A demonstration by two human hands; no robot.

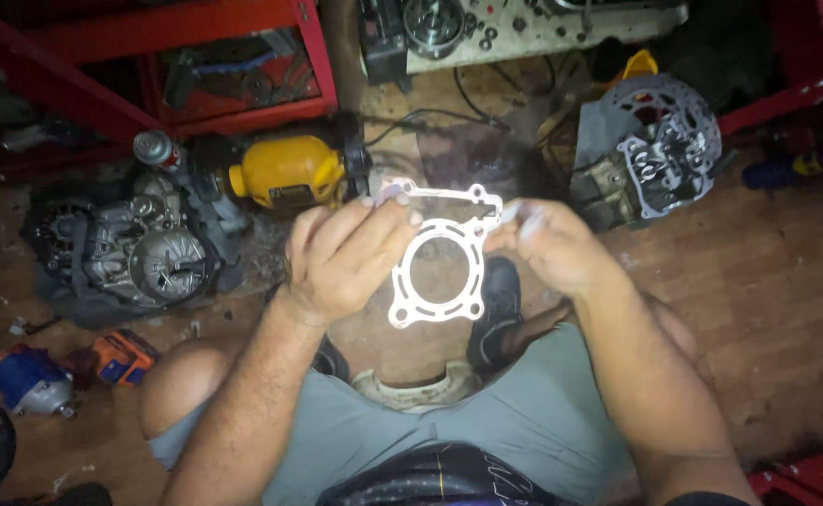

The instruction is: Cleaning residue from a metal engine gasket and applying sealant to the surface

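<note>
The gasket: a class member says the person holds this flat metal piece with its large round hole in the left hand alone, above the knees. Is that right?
Not quite. The head view shows both hands on the gasket: the left hand grips its left edge and the right hand pinches its right edge. It is held above the knees.

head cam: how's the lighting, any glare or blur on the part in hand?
Head view: one spot lights the centre, edges and corners fall dark; the gasket glares near white, detail washed out; right hand fingertips smeared by motion blur, left hand sharper; engine case dim but readable, red shelf murky.
</note>
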